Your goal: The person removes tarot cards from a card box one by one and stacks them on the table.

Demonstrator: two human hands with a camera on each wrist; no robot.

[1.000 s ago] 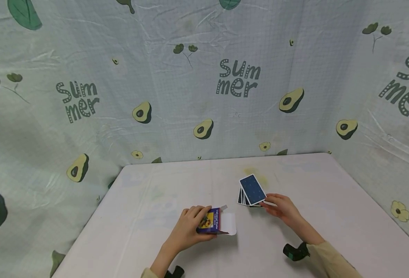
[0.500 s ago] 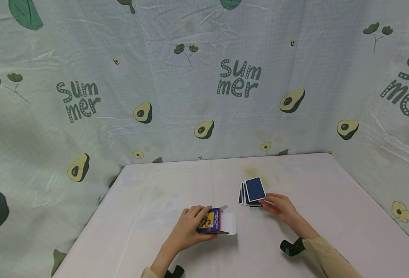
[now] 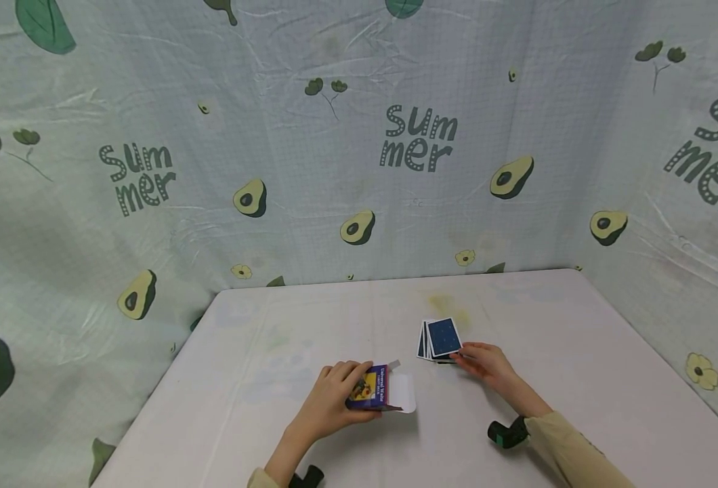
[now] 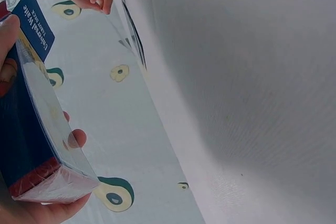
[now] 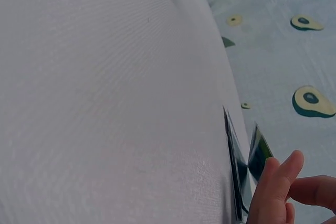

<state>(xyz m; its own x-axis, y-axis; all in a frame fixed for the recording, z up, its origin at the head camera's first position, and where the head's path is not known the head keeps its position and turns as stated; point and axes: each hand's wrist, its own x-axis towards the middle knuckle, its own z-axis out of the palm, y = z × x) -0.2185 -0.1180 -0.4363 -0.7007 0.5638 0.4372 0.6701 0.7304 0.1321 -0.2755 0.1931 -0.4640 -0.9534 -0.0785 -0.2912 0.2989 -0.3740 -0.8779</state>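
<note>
My left hand (image 3: 331, 401) grips a blue and yellow tarot deck box (image 3: 366, 390) just above the table, thumb on one side and fingers on the other. Its white end flap (image 3: 402, 392) hangs out toward the right. In the left wrist view the box (image 4: 23, 124) reads "Universal Waite Tarot Deck". My right hand (image 3: 490, 367) pinches a blue-backed tarot card (image 3: 444, 337) by its near right corner, over a loosely fanned pile of cards (image 3: 423, 344). From the right wrist, this card (image 5: 259, 153) stands tilted up from the pile (image 5: 236, 166).
A pale cloth covers the table (image 3: 286, 359). Behind and at the sides hangs a printed curtain (image 3: 310, 163) with avocados and the word "summer". Dark wrist cameras sit under both wrists, the right camera (image 3: 508, 432) close to the tabletop.
The pinched card has turned and shifted slightly lower over the pile, while my right hand has drifted a little left. My left hand and the box have stayed put.
</note>
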